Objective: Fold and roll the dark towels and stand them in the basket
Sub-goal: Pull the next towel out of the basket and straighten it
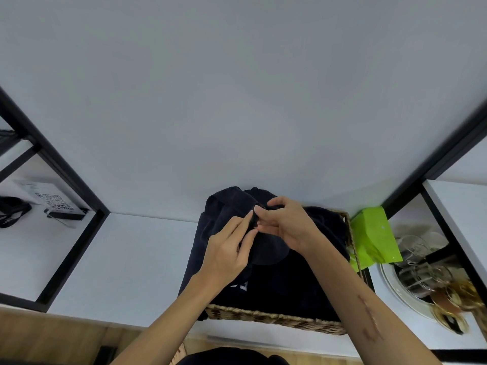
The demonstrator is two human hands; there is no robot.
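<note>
Above the woven basket [274, 318], which sits on a white shelf [126, 264] against a white wall [237, 101], both hands meet over a heap of dark towels [284, 283]. The left hand [229, 251] pinches a fold of the uppermost dark towel [226, 204] between thumb and fingertips; the right hand [284, 222], fingers curled, grips the same fold just beside it, so the two hands nearly touch. The held towel is bunched rather than rolled, and its long axis cannot be told; its bulk rises toward the wall and hangs over the basket's far-left corner. The remaining dark cloth fills the basket and spills over its left rim. A pale mark, possibly lettering, shows on the cloth near the left wrist but cannot be read.

The basket's long side runs left to right, its near rim close to the shelf's front edge. Bare shelf lies to its left, bounded by a black frame post [71, 254]. A green packet [374, 235] stands just beside the basket's right rim, and beyond it a white plate [392, 283] bears glassware and gold rings. In the left bay, a card with a QR code [55, 204] stands; its text is too blurred to read.
</note>
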